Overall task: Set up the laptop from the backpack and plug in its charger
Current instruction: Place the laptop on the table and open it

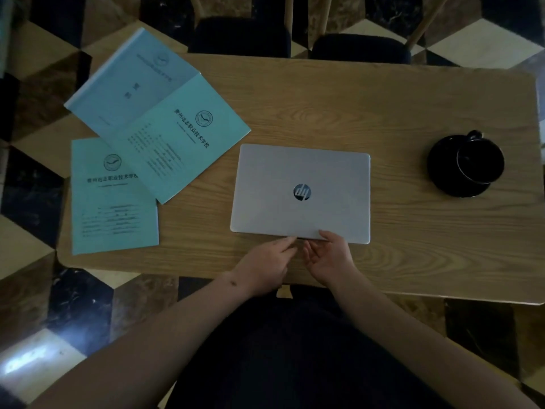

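Observation:
A silver laptop (300,193) lies closed and flat on the wooden table (413,246), its round logo facing up. My left hand (265,264) rests on the table just before the laptop's near edge, index fingertip touching that edge. My right hand (330,258) is beside it, thumb lying on the lid's front edge and fingers curled below. Neither hand holds anything. No backpack or charger is in view.
Three pale blue booklets (165,137) lie fanned over the table's left part, one overhanging the far left corner. A black cup on a black saucer (466,166) stands at the right. Two dark chairs (359,48) sit at the far side.

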